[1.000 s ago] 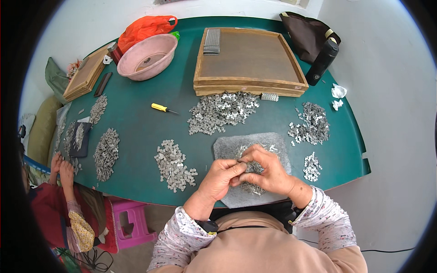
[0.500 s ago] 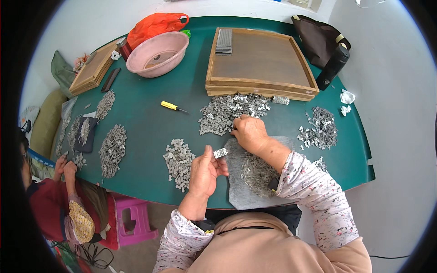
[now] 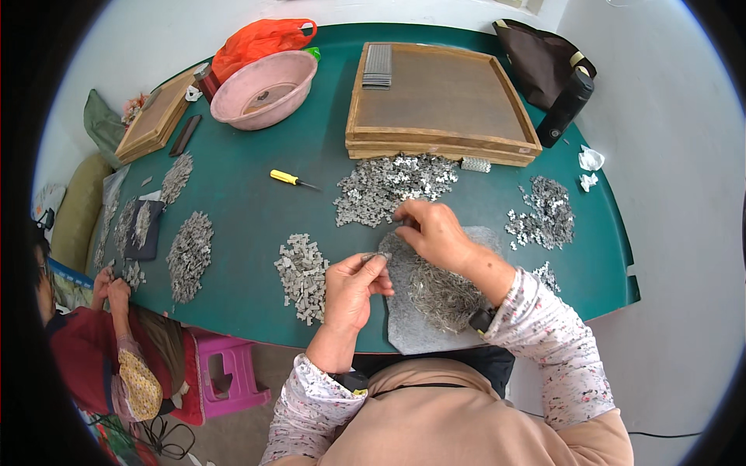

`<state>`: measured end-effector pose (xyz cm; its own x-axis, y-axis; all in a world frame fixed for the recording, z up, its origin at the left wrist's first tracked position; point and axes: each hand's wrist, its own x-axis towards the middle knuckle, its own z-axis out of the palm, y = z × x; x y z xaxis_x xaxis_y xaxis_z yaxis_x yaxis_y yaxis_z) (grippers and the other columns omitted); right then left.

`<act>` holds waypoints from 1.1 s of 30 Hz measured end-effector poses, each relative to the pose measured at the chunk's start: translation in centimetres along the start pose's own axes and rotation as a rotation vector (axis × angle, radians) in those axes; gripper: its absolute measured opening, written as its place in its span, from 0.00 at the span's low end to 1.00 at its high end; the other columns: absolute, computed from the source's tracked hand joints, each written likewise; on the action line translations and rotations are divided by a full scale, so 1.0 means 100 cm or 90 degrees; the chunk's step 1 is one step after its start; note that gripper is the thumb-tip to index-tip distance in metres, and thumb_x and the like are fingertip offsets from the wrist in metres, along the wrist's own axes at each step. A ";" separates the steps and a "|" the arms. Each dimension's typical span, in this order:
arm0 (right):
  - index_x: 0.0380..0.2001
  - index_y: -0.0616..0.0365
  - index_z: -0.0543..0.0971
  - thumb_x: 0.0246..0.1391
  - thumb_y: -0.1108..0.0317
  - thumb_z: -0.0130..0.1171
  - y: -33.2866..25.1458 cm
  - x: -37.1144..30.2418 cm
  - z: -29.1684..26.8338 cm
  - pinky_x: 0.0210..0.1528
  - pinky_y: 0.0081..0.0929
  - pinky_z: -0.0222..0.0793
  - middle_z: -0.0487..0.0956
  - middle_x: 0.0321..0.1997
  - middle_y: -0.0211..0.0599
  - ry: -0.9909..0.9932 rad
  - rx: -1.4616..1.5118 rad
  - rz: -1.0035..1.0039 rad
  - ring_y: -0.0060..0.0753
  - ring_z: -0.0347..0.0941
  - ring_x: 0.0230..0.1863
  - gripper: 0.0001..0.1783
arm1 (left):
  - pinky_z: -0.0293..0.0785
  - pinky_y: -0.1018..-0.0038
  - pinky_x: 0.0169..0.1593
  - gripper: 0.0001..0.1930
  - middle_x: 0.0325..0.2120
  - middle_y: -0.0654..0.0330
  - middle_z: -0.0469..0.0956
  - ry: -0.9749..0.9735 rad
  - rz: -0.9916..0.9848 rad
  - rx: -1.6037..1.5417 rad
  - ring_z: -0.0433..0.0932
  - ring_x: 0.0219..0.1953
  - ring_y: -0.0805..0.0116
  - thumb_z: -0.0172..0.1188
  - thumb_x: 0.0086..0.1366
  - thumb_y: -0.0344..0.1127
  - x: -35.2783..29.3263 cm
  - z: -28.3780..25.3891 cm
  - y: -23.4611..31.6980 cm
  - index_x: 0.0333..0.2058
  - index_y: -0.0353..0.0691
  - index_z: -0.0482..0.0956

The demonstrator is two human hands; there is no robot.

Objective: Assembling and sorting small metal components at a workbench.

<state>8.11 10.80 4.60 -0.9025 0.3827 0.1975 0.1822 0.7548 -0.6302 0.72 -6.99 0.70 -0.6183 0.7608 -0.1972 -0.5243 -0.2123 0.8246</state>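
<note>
My left hand (image 3: 351,291) is closed, pinching a small block of stacked metal pieces (image 3: 378,256) between thumb and fingers, seen nearly edge-on. To its right my right hand (image 3: 437,231) has its thumb and index finger bent together at the near edge of a loose heap of small silvery metal links (image 3: 392,190). Whatever sits in that pinch is too small to make out. Below the right wrist, a tangle of thin metal pins (image 3: 443,299) lies on a grey cloth (image 3: 404,335). A pile of flat metal pieces (image 3: 301,276) is left of my left hand.
A wooden tray (image 3: 443,146) holds grey metal strips (image 3: 378,66). A yellow-handled screwdriver (image 3: 285,177), a pink basin (image 3: 264,116), a black bottle (image 3: 566,109) and another link pile (image 3: 544,213) lie around. At left, a co-worker's hands (image 3: 113,287) handle small parts beside a metal pile (image 3: 190,256).
The block in my left hand has turned from showing its broad face to nearly edge-on. My right hand has shifted slightly, its fingers still near the link heap. The view has moved a little.
</note>
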 end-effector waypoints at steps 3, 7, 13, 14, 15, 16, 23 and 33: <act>0.38 0.63 0.77 0.48 0.74 0.62 -0.011 -0.026 -0.004 0.33 0.32 0.72 0.79 0.27 0.43 -0.011 0.214 0.018 0.36 0.77 0.29 0.12 | 0.80 0.74 0.25 0.07 0.24 0.59 0.79 -0.003 -0.005 -0.008 0.79 0.22 0.71 0.63 0.63 0.30 -0.001 0.007 -0.001 0.33 0.31 0.80; 0.37 0.63 0.77 0.49 0.77 0.60 -0.016 -0.051 -0.007 0.30 0.25 0.70 0.76 0.25 0.37 0.022 0.281 0.022 0.26 0.73 0.25 0.10 | 0.81 0.74 0.25 0.07 0.25 0.58 0.80 -0.015 0.012 0.015 0.80 0.23 0.70 0.62 0.62 0.29 -0.001 0.017 -0.009 0.34 0.30 0.80; 0.38 0.62 0.77 0.48 0.79 0.60 -0.016 -0.066 -0.006 0.31 0.25 0.72 0.78 0.27 0.34 0.068 0.211 -0.046 0.25 0.75 0.28 0.11 | 0.82 0.73 0.26 0.07 0.25 0.56 0.80 -0.038 0.011 0.025 0.80 0.23 0.70 0.61 0.63 0.28 -0.005 0.024 -0.012 0.37 0.29 0.80; 0.37 0.62 0.77 0.47 0.78 0.60 -0.017 -0.067 -0.006 0.30 0.27 0.73 0.78 0.27 0.38 0.081 0.220 -0.047 0.31 0.76 0.28 0.11 | 0.82 0.73 0.27 0.07 0.25 0.56 0.80 -0.043 0.013 0.029 0.80 0.23 0.69 0.61 0.63 0.28 -0.005 0.024 -0.012 0.37 0.29 0.80; 0.36 0.62 0.77 0.46 0.77 0.60 -0.018 -0.068 -0.006 0.30 0.29 0.73 0.78 0.28 0.42 0.093 0.228 -0.047 0.37 0.78 0.28 0.11 | 0.82 0.73 0.27 0.07 0.25 0.56 0.80 -0.043 0.013 0.030 0.80 0.23 0.69 0.61 0.63 0.28 -0.006 0.025 -0.012 0.37 0.29 0.80; 0.36 0.62 0.77 0.46 0.77 0.60 -0.018 -0.069 -0.005 0.30 0.29 0.73 0.78 0.28 0.42 0.093 0.230 -0.047 0.37 0.78 0.28 0.11 | 0.82 0.74 0.26 0.08 0.26 0.56 0.80 -0.046 0.012 0.019 0.80 0.23 0.70 0.61 0.63 0.27 -0.006 0.026 -0.012 0.38 0.29 0.80; 0.36 0.62 0.78 0.48 0.80 0.60 -0.013 -0.079 -0.002 0.32 0.23 0.73 0.79 0.29 0.34 0.081 0.293 0.011 0.24 0.75 0.29 0.09 | 0.82 0.75 0.27 0.07 0.25 0.57 0.80 -0.067 -0.014 0.031 0.80 0.23 0.70 0.60 0.63 0.27 -0.008 0.027 -0.015 0.38 0.29 0.79; 0.33 0.58 0.82 0.46 0.76 0.62 0.043 -0.114 -0.062 0.35 0.37 0.72 0.78 0.31 0.42 0.191 0.013 0.055 0.46 0.76 0.33 0.08 | 0.82 0.72 0.29 0.05 0.25 0.55 0.79 -0.211 -0.052 0.096 0.82 0.26 0.64 0.56 0.66 0.29 -0.013 0.047 -0.021 0.36 0.33 0.75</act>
<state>21.58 13.00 4.32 -0.7280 0.5876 0.3530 0.2427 0.7026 -0.6690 5.37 -4.63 1.67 -0.3420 0.9338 -0.1047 -0.4567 -0.0678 0.8870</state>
